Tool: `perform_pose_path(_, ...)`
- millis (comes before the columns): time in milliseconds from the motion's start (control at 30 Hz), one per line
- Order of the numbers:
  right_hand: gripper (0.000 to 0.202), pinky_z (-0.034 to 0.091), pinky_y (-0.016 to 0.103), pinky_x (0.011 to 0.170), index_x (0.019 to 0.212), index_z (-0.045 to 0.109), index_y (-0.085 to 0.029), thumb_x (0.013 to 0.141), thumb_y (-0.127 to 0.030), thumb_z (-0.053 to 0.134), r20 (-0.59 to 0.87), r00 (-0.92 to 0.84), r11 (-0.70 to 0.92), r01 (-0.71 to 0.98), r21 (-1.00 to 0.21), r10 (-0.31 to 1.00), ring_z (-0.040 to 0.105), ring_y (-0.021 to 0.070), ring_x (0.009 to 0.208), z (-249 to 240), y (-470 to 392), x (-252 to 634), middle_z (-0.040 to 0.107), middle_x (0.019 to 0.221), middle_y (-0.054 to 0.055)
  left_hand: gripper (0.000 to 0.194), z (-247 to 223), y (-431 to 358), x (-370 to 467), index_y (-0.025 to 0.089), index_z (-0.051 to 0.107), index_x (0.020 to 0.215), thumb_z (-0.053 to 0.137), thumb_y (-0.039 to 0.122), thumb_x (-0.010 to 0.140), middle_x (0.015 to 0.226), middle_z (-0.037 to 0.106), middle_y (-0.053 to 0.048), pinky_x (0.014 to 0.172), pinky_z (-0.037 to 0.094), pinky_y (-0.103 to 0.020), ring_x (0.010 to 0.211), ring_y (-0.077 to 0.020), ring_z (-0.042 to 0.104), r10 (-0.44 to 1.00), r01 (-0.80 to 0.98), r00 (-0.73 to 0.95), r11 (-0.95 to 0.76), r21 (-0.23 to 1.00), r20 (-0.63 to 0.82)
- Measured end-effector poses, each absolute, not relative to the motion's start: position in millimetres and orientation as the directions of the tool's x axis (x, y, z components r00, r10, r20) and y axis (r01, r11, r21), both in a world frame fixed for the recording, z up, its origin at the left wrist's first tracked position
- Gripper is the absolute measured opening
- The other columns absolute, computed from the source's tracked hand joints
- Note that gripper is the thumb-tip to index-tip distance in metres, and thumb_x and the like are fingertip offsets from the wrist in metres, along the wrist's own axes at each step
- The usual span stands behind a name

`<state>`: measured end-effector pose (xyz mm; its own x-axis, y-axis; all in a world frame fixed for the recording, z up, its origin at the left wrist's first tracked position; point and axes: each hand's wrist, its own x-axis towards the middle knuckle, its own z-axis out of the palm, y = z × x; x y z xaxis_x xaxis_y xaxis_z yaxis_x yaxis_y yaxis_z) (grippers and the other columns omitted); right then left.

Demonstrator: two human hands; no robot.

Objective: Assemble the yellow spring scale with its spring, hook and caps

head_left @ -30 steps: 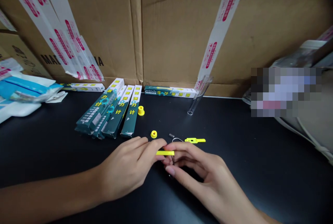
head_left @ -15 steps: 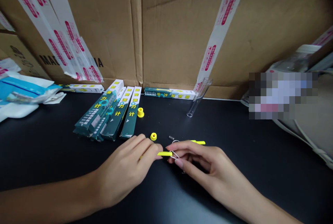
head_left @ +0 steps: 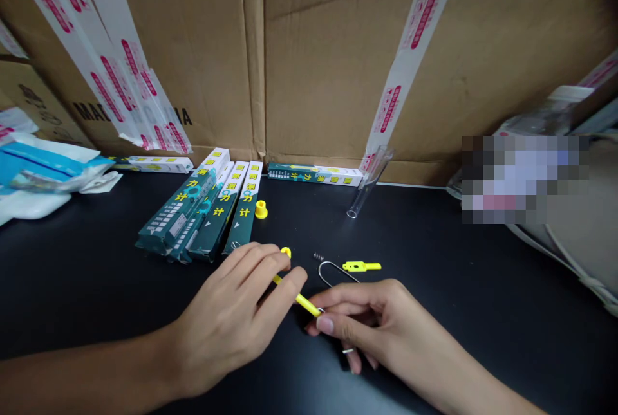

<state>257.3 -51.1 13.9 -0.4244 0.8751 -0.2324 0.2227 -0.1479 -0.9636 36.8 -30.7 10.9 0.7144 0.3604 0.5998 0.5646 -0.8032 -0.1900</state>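
My left hand (head_left: 241,312) is curled over a slim yellow plastic rod (head_left: 307,305), its fingers around the upper part. With thumb and fingertips, my right hand (head_left: 360,318) pinches the rod's lower end, where a bit of metal wire shows. A bent wire hook (head_left: 333,266) curves out behind my right fingers, and they hide its rest. Just beyond lies a flat yellow piece (head_left: 356,266) with holes, near a small spring (head_left: 318,257). One yellow cap (head_left: 286,252) is partly covered by my left fingers; another yellow cap (head_left: 261,210) stands farther back.
Several narrow green-and-white boxes (head_left: 186,202) lie left of the caps. Against the cardboard (head_left: 313,80) rests another such box (head_left: 313,174), with a clear tube (head_left: 369,183) leaning beside it. Blue-and-white packaging (head_left: 48,164) is at far left, a clear bottle (head_left: 545,112) at right.
The yellow rod has tilted, its right end dropping toward me with my right fingers. My left fingers have loosened and lifted somewhat. More of the wire hook and flat yellow piece now shows.
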Motion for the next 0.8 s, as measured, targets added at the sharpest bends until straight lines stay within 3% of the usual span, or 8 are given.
perform_pose_path(200,0.03,0.039,0.013,0.044,0.082,0.075,-0.015,0.082,-0.045,0.075,-0.273,-0.425,-0.261,0.089,-0.961,0.863,0.057,0.0048,0.046,15.1,-51.6,256.0,0.076,0.076,0.004,0.031,11.2,-34.0,36.0,0.011,0.06,0.122,0.062,0.006,0.092,0.123,0.06,-0.016,0.108,0.043,-0.049,0.131,-0.032,0.049,0.306,0.578,0.647,-0.794,-0.187,0.699)
perform_pose_path(267,0.033,0.041,0.014,0.045,0.084,0.074,-0.015,0.081,-0.047,0.076,-0.258,-0.421,-0.278,0.014,-0.961,0.87,0.057,0.0054,0.047,14.4,-50.7,257.3,0.073,0.071,0.002,0.032,11.8,-36.0,35.0,0.013,0.061,0.122,0.065,0.007,0.09,0.12,0.061,-0.014,0.101,0.046,-0.047,0.126,-0.0306,0.052,0.258,0.537,0.639,-0.825,-0.179,0.725)
perform_pose_path(333,0.034,0.041,0.014,0.046,0.088,0.072,-0.015,0.082,-0.048,0.076,-0.243,-0.402,-0.281,-0.038,-0.959,0.883,0.058,0.0059,0.047,14.2,-49.8,259.1,0.07,0.066,-0.001,0.022,11.1,-37.0,34.3,0.015,0.063,0.113,0.065,0.01,0.091,0.105,0.067,-0.009,0.086,0.05,-0.039,0.105,-0.0248,0.062,0.229,0.476,0.645,-0.867,-0.15,0.729)
perform_pose_path(400,0.032,0.04,0.015,0.047,0.093,0.071,-0.016,0.084,-0.047,0.075,-0.225,-0.384,-0.266,-0.057,-0.962,0.895,0.058,0.006,0.048,14.3,-48.8,260.8,0.072,0.069,0.0,0.005,8.9,-36.1,34.1,0.016,0.063,0.098,0.059,0.018,0.096,0.082,0.068,-0.002,0.067,0.047,-0.031,0.075,-0.017,0.062,0.299,0.447,0.643,-0.894,-0.029,0.705)
perform_pose_path(467,0.031,0.039,0.016,0.048,0.093,0.07,-0.016,0.087,-0.046,0.073,-0.212,-0.379,-0.248,-0.05,-0.967,0.901,0.059,0.0054,0.049,13.9,-47.7,261.6,0.075,0.078,0.003,0.02,6.3,-33.1,33.8,0.018,0.061,0.088,0.048,0.026,0.102,0.069,0.064,0.002,0.056,0.042,-0.027,0.059,-0.0125,0.056,0.441,0.447,0.625,-0.879,0.168,0.644)
perform_pose_path(533,0.032,0.039,0.016,0.048,0.092,0.07,-0.015,0.088,-0.047,0.071,-0.211,-0.384,-0.242,-0.033,-0.97,0.899,0.059,0.0051,0.049,12.8,-46.6,261.1,0.077,0.084,0.005,0.027,5.4,-29.4,32.8,0.02,0.062,0.092,0.04,0.029,0.105,0.07,0.065,0.003,0.057,0.043,-0.024,0.059,-0.0106,0.059,0.581,0.455,0.577,-0.812,0.365,0.573)
perform_pose_path(667,0.034,0.038,0.017,0.047,0.092,0.071,-0.015,0.088,-0.049,0.07,-0.237,-0.393,-0.248,0.022,-0.968,0.889,0.058,0.0054,0.049,9.3,-47.1,255.6,0.078,0.084,0.007,0.022,10.7,-24.6,31.7,0.023,0.066,0.111,0.048,0.032,0.102,0.087,0.072,0.002,0.069,0.05,-0.018,0.074,-0.0104,0.067,0.75,0.401,0.523,-0.636,0.659,0.406)
perform_pose_path(800,0.033,0.044,0.018,0.052,0.092,0.072,-0.016,0.087,-0.049,0.071,-0.205,-0.407,-0.205,0.045,-0.978,0.89,0.056,0.0061,0.05,6.3,-51.6,247.8,0.076,0.079,0.005,0.023,17.1,-25.3,38.0,0.023,0.069,0.112,0.057,0.035,0.097,0.089,0.075,0.001,0.059,0.049,-0.017,0.067,-0.0106,0.065,0.863,0.292,0.458,-0.373,0.88,0.214)
